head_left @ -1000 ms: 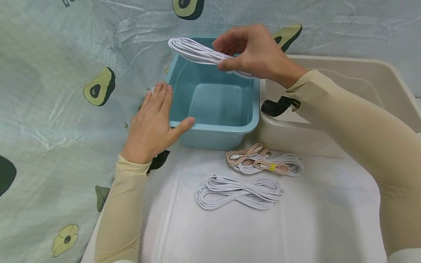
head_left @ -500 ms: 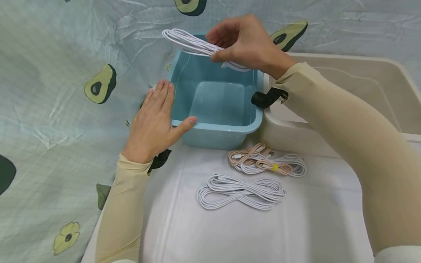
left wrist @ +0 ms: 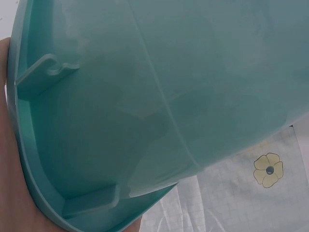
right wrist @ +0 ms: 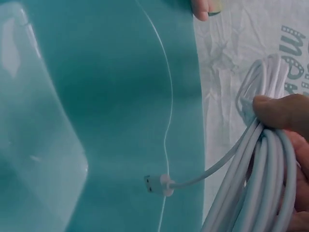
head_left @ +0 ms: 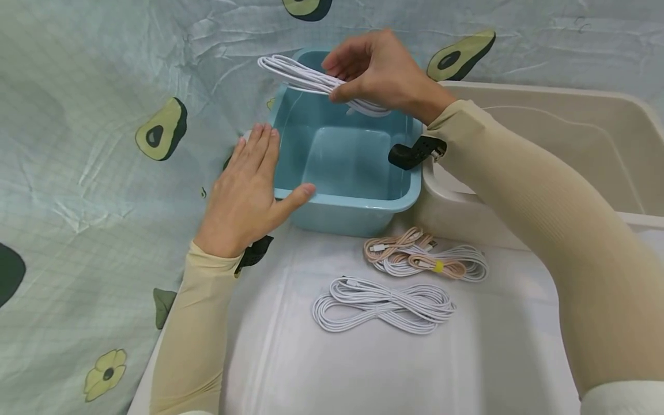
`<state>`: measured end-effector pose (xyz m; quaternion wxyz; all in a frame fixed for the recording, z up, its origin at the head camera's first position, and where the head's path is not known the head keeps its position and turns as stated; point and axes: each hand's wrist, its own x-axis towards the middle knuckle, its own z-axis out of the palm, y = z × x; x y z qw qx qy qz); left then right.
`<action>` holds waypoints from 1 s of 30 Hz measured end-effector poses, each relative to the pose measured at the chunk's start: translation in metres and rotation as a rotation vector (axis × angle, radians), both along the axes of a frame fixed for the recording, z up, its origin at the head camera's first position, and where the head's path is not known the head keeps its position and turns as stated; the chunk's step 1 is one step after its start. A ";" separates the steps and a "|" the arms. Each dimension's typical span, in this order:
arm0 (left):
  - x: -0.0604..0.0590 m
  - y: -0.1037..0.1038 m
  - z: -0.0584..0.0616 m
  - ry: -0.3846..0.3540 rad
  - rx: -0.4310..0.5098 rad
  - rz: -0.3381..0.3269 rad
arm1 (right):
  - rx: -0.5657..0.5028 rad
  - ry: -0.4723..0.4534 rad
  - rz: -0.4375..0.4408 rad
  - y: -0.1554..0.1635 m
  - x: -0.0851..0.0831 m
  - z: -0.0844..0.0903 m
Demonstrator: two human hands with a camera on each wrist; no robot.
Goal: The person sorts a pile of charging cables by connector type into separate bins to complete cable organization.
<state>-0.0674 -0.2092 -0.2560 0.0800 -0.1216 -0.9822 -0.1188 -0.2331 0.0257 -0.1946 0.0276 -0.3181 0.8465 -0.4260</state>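
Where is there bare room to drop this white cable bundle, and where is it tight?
The blue tub is bare inside, below the bundle in the right hand. The left hand rests on its left rim. The white tray is bare at the near side; near the tub it is crowded by the white coil and pink-and-white coils.

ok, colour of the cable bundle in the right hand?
White cable bundle; clearest in the head view.

White table (head_left: 363,369) carries teal basin (head_left: 358,213), beige tub (head_left: 467,216), coiled cables (head_left: 384,302)
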 end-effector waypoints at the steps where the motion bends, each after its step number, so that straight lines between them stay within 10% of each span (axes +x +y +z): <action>1: 0.000 0.000 0.001 -0.002 0.000 0.000 | 0.004 0.003 0.001 0.001 0.000 0.000; 30: 0.004 0.002 0.001 0.011 0.012 -0.003 | 0.032 -0.062 -0.051 0.007 -0.001 -0.005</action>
